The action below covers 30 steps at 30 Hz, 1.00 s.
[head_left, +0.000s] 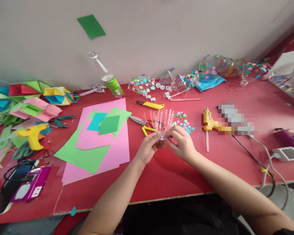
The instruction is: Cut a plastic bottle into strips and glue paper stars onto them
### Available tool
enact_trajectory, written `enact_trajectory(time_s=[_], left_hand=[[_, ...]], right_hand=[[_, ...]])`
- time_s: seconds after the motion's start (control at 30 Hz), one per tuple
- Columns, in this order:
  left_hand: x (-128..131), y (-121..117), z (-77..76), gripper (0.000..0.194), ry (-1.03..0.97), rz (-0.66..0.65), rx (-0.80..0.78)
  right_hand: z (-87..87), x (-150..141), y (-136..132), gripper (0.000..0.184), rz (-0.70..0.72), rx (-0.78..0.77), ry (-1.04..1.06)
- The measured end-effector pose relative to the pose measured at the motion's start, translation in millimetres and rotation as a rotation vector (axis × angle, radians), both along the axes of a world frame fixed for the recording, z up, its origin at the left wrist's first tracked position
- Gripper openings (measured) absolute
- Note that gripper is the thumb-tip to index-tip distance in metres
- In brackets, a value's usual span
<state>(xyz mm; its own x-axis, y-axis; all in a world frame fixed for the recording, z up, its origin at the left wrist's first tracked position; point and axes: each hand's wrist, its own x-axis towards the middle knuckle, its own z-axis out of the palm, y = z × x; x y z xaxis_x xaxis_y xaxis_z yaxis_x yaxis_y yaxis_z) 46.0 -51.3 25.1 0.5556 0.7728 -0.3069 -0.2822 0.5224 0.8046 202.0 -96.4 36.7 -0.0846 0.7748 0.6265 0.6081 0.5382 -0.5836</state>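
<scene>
The fringed plastic piece (159, 121) is held at its base above the near-middle part of the red surface (166, 179), its pinkish clear strips fanned towards the far side. The left hand (150, 147) has its fingers closed around the base from the left, and the right hand (180, 142) has thumb and forefinger nearly together there; exactly what the right fingertips pinch is partly hidden, but it appears to be the same base. With 2 hands gripping so small a part, a hard squeeze or uneven twist could buckle the thin plastic or let it slip. The strips look slender, so they could bend or snag on the scissors (137, 120), whose handles sit just beyond the piece, slightly left. The loose paper stars (185, 125) lie just right of the fringe and weigh little, so a brushing knuckle might scatter them. Farther off, the box cutter (150, 104) could nick a careless reach; whether its blade is out cannot be told. On the right, the yellow glue gun (207, 119) could burn skin if it is hot, which cannot be seen.
</scene>
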Motion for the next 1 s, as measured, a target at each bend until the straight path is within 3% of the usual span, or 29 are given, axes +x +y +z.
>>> enact_trajectory(time_s=[0.23, 0.4, 0.67, 1.0], left_hand=[[1.3, 1.1, -2.6, 0.031, -0.013, 0.006, 0.009], [0.4, 3.5, -3.3, 0.033, -0.019, -0.017, 0.076], [0.1, 8.2, -4.3, 0.033, -0.05, 0.068, 0.049], [-2.2, 8.3, -9.5, 0.016, -0.151, -0.001, 0.05]], right_hand=[[-7.6, -0.1, 1.0, 0.015, 0.005, -0.073, 0.005], [-5.6, 1.2, 1.3, 0.014, -0.041, -0.032, 0.12], [-11.3, -2.2, 0.5, 0.01, -0.005, 0.032, 0.084], [-8.6, -0.4, -0.1, 0.014, -0.089, 0.113, 0.056]])
